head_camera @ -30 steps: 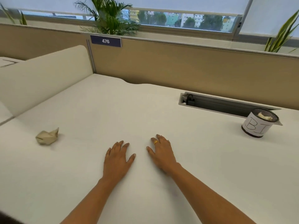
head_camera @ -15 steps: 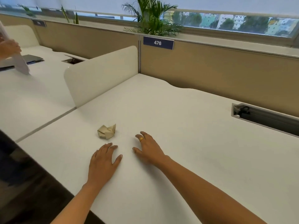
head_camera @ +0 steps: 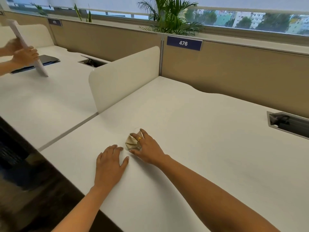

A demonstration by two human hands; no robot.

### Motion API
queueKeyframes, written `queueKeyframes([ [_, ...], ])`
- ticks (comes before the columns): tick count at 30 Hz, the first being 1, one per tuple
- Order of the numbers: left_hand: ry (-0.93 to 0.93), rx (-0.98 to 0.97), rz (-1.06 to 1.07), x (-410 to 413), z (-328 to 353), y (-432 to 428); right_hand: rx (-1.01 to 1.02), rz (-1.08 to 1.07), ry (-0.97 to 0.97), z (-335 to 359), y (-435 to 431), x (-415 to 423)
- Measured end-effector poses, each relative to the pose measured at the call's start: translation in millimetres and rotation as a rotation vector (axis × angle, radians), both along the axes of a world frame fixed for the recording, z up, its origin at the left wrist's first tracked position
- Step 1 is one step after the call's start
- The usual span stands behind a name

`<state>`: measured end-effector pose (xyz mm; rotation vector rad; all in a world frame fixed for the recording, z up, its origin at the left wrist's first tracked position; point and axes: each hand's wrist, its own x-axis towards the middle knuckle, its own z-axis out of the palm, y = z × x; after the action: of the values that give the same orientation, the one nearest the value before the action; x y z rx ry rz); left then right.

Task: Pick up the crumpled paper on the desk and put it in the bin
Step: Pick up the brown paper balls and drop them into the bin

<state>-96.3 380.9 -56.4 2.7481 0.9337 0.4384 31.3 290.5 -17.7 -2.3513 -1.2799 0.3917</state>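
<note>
The crumpled paper [head_camera: 131, 142], a small tan wad, lies on the white desk [head_camera: 209, 139] just ahead of my hands. My right hand [head_camera: 148, 149], with a gold ring on one finger, is curled over it, fingers on the far side and thumb on the near side, touching the wad. My left hand [head_camera: 109, 164] rests flat on the desk just left of the paper, fingers spread, holding nothing. The bin is out of view.
A white divider panel [head_camera: 123, 76] stands at the desk's left side. A cable tray opening [head_camera: 287, 124] sits at the right. The desk's left front edge drops to dark floor [head_camera: 25, 181]. Another person's hands [head_camera: 23, 55] hold sheets at the neighbouring desk.
The view has swung left, and the bin has left the frame. My right hand has reached forward from flat on the desk and curled over the crumpled paper. My left hand stays flat.
</note>
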Motion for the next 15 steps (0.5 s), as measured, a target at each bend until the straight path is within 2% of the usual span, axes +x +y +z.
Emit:
queueKeyframes([
  [4,0.006,0.009,-0.004,0.5,-0.2,-0.3,-0.023,-0.008,-0.032,-4.9,9.3,-1.0],
  [15,-0.007,0.045,-0.011,-0.4,-6.1,-1.8,0.131,-0.157,0.154,2.5,-1.1,-6.4],
])
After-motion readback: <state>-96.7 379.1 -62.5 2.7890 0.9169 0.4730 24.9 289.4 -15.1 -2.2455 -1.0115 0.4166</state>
